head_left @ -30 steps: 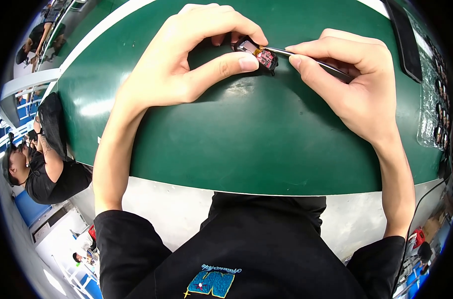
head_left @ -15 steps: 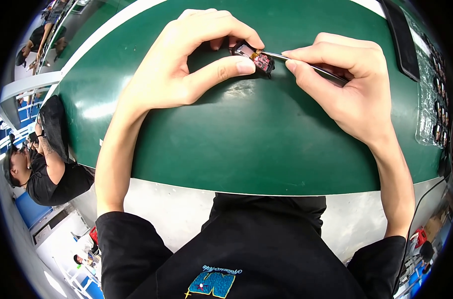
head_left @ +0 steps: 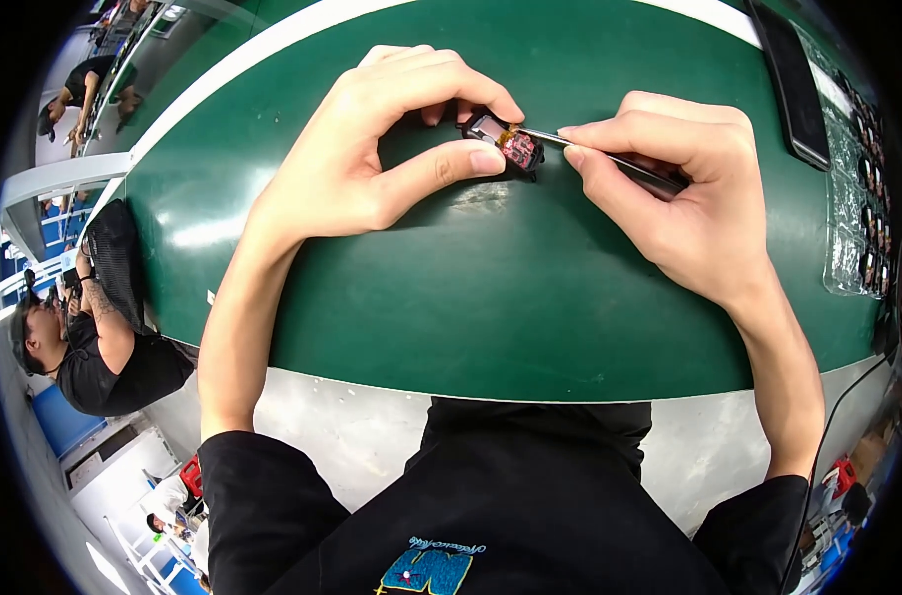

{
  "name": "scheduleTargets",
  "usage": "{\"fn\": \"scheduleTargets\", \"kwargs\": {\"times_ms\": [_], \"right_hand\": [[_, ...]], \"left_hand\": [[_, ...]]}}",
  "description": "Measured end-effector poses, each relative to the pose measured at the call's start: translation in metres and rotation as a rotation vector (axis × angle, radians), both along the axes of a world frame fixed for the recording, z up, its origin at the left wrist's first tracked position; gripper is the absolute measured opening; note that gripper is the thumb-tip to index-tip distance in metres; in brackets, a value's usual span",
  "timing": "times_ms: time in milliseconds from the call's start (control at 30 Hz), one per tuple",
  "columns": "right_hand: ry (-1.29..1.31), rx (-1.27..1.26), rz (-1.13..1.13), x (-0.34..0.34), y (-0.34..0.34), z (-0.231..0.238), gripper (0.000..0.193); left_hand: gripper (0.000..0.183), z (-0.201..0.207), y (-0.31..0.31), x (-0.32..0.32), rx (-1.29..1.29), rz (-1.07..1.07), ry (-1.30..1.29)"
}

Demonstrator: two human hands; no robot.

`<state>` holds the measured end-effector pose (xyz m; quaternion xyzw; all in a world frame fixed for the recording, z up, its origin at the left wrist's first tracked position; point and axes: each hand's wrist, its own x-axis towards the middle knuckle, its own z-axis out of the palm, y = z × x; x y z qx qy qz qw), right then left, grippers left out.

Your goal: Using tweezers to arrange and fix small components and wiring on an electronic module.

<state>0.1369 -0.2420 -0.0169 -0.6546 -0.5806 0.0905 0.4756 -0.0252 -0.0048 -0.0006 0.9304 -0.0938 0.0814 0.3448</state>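
Shifted down-frame, the left hand pinches a small black-and-red device, likely bracing it for the slim metal tool the right hand pinches.

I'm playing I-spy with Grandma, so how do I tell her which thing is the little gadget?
Start at the big green table, then find the left hand over it. In its grip is the little black gadget. Unlike the slim metal tool in the right hand, it's chunky, with a red, circuit-like patch.
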Motion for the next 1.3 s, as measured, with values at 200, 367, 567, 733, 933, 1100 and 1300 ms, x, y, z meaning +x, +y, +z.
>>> {"fn": "scheduleTargets", "kwargs": {"times_ms": [200,367,567,733,933,1100,1300], "right_hand": [[0.005,0.015,-0.008,0.0,0.001,-0.003,0.017],[-0.03,0.012,-0.005,-0.001,0.001,0.001,0.017],[0.003,0.013,-0.024,0.001,-0.001,0.002,0.017],[0.105,-0.038,-0.085,-0.004,-0.002,0.009,0.016],[0.201,-0.05,-0.12,-0.007,-0.001,0.006,0.021],[0.243,-0.1,-0.145,-0.003,-0.001,0.003,0.021],[0.082,-0.129,-0.101,-0.008,0.001,0.007,0.036]], "left_hand": [[0.037,-0.003,0.0,0.001,-0.017,0.007,-0.013],[0.039,0.001,0.001,0.0,0.0,0.006,-0.015],[0.05,-0.005,-0.002,-0.002,-0.022,0.025,-0.028],[0.053,-0.004,-0.003,-0.002,0.042,0.065,-0.043],[0.054,-0.009,-0.004,-0.001,0.03,0.047,-0.076],[0.054,-0.01,-0.005,-0.002,0.047,0.053,-0.1],[0.055,-0.01,-0.008,0.001,0.061,0.058,-0.124]]}}
